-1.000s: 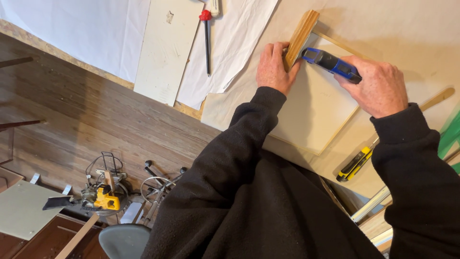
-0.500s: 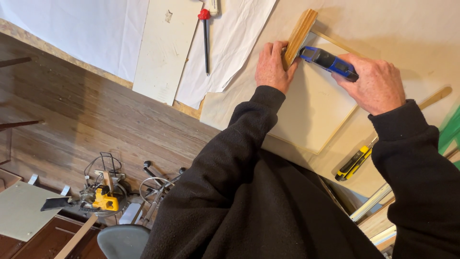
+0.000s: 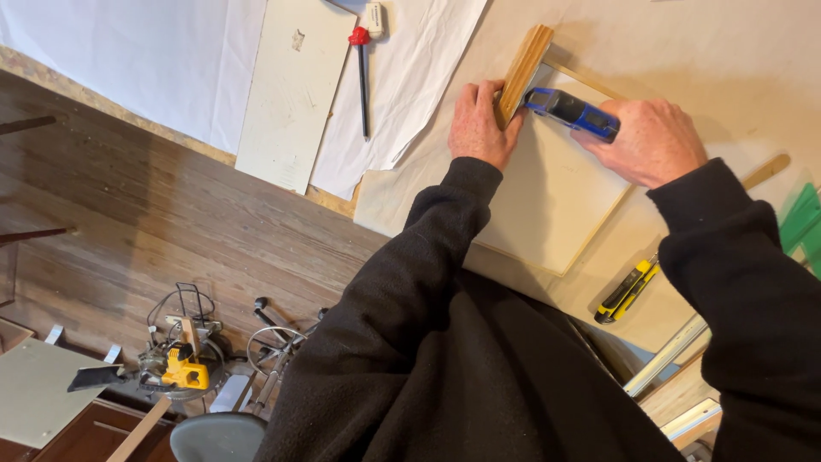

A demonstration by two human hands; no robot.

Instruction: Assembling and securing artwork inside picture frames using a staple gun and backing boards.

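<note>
My left hand [image 3: 479,124] presses on the end of a short wooden block [image 3: 523,72] that lies along the edge of a pale square board [image 3: 556,197] on the workbench. My right hand [image 3: 652,141] grips a blue and black utility knife [image 3: 571,111], its tip against the block's side on the board. Both sleeves are black.
A yellow and black knife [image 3: 626,291] lies right of the board. A red-topped tool [image 3: 363,73] and a long white panel [image 3: 291,90] rest on white sheeting at the back. Below on the wood floor stand a yellow saw [image 3: 184,364] and a grey stool [image 3: 218,438].
The blue knife and my right hand have slid slightly along the block's edge toward my left hand. My left hand stays on the block.
</note>
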